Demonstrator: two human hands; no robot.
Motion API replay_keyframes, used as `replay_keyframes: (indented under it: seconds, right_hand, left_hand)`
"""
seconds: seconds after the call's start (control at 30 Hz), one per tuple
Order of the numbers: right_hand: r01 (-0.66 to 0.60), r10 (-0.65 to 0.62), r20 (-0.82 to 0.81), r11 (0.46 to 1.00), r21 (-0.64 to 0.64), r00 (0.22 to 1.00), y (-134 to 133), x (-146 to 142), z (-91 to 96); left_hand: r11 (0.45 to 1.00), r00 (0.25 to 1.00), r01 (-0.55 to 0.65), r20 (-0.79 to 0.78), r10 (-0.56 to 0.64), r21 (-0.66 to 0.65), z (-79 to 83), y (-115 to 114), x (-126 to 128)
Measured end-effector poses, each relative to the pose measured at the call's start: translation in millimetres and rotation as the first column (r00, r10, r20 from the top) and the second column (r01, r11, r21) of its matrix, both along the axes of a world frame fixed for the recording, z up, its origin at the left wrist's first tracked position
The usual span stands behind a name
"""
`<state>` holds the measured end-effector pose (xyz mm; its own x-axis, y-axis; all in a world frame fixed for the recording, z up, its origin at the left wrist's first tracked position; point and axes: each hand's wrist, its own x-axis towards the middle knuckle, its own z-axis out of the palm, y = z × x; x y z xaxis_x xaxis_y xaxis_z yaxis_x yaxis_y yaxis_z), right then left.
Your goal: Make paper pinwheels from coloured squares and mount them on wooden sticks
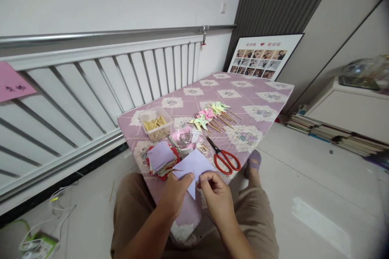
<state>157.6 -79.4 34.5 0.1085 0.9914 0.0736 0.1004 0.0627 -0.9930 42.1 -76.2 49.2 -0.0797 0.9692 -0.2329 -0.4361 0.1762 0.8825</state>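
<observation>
Both hands hold a lilac paper square (194, 166) over the near end of a low table with a pink quilted cover (261, 93). My left hand (175, 195) pinches the sheet's near left flap. My right hand (217, 197) pinches its lower right part, fingers curled. The paper shows cut or folded corners. Just left of it lies a stack of coloured paper squares (160, 158) with a lilac sheet on top. Red-handled scissors (225, 159) lie to the right of the paper.
A clear box of wooden sticks (155, 124), a small bag of pins (182, 137) and several finished paper pinwheels (209, 115) lie farther along the table. A white radiator (91, 85) runs on the left. Books (331, 133) are stacked on the floor at right. Cables (60, 206) trail at lower left.
</observation>
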Motion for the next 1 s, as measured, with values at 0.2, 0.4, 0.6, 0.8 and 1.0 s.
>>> replay_keyframes:
  seconds: [0.2, 0.4, 0.6, 0.8, 1.0]
  right_hand:
    - [-0.005, 0.004, 0.025, 1.000, 0.007, 1.000, -1, 0, -3.4]
    - [-0.043, 0.043, 0.015, 0.999, 0.006, 0.999, -4, -2, -3.4]
    - [0.097, -0.097, -0.003, 0.995, 0.027, 0.995, -2, 6, -11.1]
    - [0.152, -0.172, 0.127, 0.977, 0.149, 0.977, 5, 16, -3.1]
    - [-0.109, 0.104, 0.075, 0.992, 0.064, 0.992, 10, 9, 9.4]
  left_hand:
    - [0.994, 0.989, -0.078, -0.120, 0.087, 0.079, -10.7, 2, 2]
    - [0.992, 0.985, -0.075, -0.147, 0.090, 0.105, -9.5, 2, 3]
    - [0.994, 0.942, -0.105, -0.317, 0.112, 0.037, -5.5, 4, -8]
    - [0.997, 0.841, -0.069, -0.536, 0.074, 0.030, 4.3, 3, -16]
    - [0.996, 0.816, -0.030, -0.574, 0.076, 0.090, 8.7, 2, -11]
